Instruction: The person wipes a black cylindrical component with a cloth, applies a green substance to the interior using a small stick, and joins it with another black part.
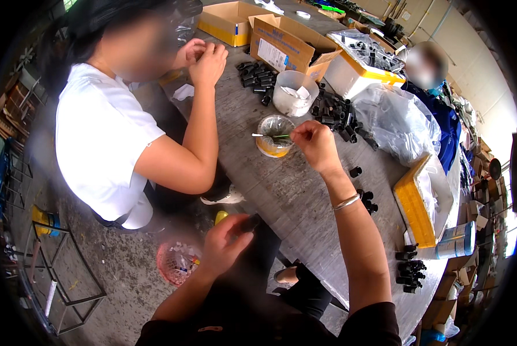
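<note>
Bright light is glaring at the right rim and paling the broad, worn grey tabletop (322, 225); fisheye distortion is curving its edges, black is swallowing the corners, blur is masking two co-workers' heads (426, 65).

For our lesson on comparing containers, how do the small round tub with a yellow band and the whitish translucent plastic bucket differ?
The small round tub is smaller than the whitish translucent plastic bucket. A yellow band marks the tub; the bucket shows none. The bucket holds crumpled white pieces; the tub shows a greyish inside. Both are round and open-topped.
</note>
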Action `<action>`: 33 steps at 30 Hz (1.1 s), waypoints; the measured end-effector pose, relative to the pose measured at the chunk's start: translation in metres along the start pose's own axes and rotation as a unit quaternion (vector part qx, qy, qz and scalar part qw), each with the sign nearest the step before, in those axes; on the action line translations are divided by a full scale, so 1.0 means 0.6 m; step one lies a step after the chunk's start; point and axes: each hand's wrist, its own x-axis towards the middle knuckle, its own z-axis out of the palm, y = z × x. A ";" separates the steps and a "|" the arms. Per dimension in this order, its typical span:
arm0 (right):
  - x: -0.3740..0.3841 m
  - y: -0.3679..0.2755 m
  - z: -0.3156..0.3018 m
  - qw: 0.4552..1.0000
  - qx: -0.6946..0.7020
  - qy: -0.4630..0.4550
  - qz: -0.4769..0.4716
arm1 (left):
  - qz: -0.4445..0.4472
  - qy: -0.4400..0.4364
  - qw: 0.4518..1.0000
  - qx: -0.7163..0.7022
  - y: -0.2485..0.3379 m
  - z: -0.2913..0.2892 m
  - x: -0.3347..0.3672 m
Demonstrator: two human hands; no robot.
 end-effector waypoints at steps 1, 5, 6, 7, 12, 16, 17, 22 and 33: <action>-0.001 0.000 0.000 0.999 0.022 0.000 0.034 | -0.001 -0.002 1.000 -0.005 -0.004 -0.001 -0.001; -0.006 0.006 0.002 0.984 0.119 0.016 0.134 | -0.025 -0.018 0.999 -0.027 0.005 -0.001 0.002; -0.009 0.007 0.003 0.978 0.144 0.023 0.151 | -0.038 -0.023 0.998 -0.034 0.014 0.001 0.004; -0.010 0.006 0.003 0.969 0.170 0.025 0.179 | -0.049 -0.020 0.997 -0.050 0.021 0.005 0.007; -0.013 0.000 0.000 0.928 0.256 0.048 0.267 | -0.078 -0.017 0.985 -0.156 0.028 0.016 0.016; -0.014 0.008 0.004 0.916 0.296 0.052 0.264 | -0.146 -0.012 0.945 -0.291 0.039 0.021 0.019; -0.016 0.007 0.007 0.915 0.305 0.057 0.259 | -0.153 -0.013 0.934 -0.321 0.036 0.021 0.020; -0.023 0.004 0.018 0.910 0.334 0.082 0.230 | -0.144 0.016 0.947 -0.287 0.032 0.029 0.027; -0.027 0.003 0.025 0.883 0.375 0.096 0.266 | -0.069 0.022 0.976 -0.205 0.037 0.039 0.054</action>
